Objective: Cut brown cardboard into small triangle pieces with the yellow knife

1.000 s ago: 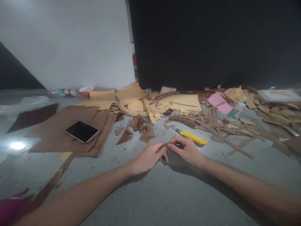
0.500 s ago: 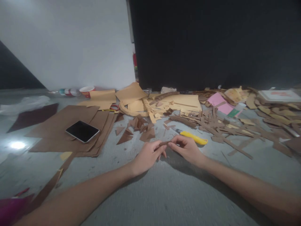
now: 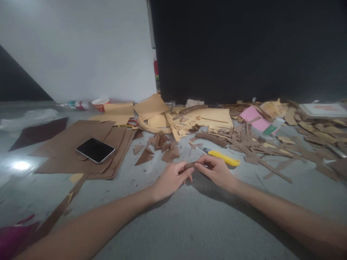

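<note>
Grey work surface [image 3: 173, 224] under everything. Brown sheets [image 3: 61, 151] stacked L side, edges uneven. Brown strips [image 3: 246, 139] heaped far R, lying at all angles, some crossed.

L hand [image 3: 168, 180] & R hand [image 3: 218, 173] near ctr, low over surface, fingertips nearly meeting. Phone [image 3: 95, 150] on sheets, screen dark. Yellow cutter [image 3: 223, 158] just beyond R hand; long axis runs far-L to near-R, blade end far-L. Brown triangles [image 3: 145, 156] loose, beyond L hand.

Smallest: brown piece [image 3: 190, 165], slim, between the hands. Long axis approx. L–R, bridging fingertips; R end points to R thumb, slightly farther off than L end. L end partly hidden by fingers. Grip: both hands closed, L thumb & fingers pinching it, R thumb & index on R end.
</note>
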A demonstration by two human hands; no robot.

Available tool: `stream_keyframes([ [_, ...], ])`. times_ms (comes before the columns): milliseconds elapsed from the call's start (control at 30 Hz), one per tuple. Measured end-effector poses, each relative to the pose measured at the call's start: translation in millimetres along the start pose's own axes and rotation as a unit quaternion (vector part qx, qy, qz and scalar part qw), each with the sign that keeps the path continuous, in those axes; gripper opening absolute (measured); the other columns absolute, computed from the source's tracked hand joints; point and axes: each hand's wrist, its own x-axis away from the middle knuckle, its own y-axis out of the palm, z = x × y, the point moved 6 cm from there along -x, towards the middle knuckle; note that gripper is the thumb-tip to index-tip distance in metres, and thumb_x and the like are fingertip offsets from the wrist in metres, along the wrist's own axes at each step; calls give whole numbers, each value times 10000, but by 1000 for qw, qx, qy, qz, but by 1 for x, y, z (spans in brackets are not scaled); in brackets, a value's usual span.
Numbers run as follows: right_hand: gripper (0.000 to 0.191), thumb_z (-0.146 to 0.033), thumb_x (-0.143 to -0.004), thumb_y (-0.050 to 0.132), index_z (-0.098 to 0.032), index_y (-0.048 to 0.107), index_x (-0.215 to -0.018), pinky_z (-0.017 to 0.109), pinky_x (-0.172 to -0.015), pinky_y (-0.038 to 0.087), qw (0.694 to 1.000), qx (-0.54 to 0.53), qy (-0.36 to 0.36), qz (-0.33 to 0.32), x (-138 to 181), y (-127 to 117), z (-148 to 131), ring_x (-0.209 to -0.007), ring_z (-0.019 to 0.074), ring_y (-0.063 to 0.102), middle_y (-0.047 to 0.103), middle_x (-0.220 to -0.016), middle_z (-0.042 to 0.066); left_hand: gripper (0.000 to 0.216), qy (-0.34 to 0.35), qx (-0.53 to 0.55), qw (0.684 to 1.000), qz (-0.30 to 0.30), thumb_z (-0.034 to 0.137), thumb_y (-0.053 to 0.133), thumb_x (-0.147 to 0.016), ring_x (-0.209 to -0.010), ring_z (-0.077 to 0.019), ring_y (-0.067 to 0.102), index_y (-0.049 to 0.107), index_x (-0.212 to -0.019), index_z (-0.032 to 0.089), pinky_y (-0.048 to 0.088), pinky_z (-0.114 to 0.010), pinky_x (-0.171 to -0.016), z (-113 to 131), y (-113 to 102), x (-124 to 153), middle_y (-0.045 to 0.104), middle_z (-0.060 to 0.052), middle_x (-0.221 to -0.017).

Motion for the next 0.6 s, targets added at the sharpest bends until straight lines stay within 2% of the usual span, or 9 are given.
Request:
stream_keyframes([
  [600, 321, -501, -1002, 692, -221, 752, -857, 315, -669, 525, 1000, 2, -10, -10, 1, 1, -4, -747, 192, 647, 748, -813, 45, 436, 2, 9, 1000, -10, 503, 513, -1112, -640, -144, 608, 676, -865, 183, 444, -271, -632, -4, 2, 1, 737, -33, -760],
])
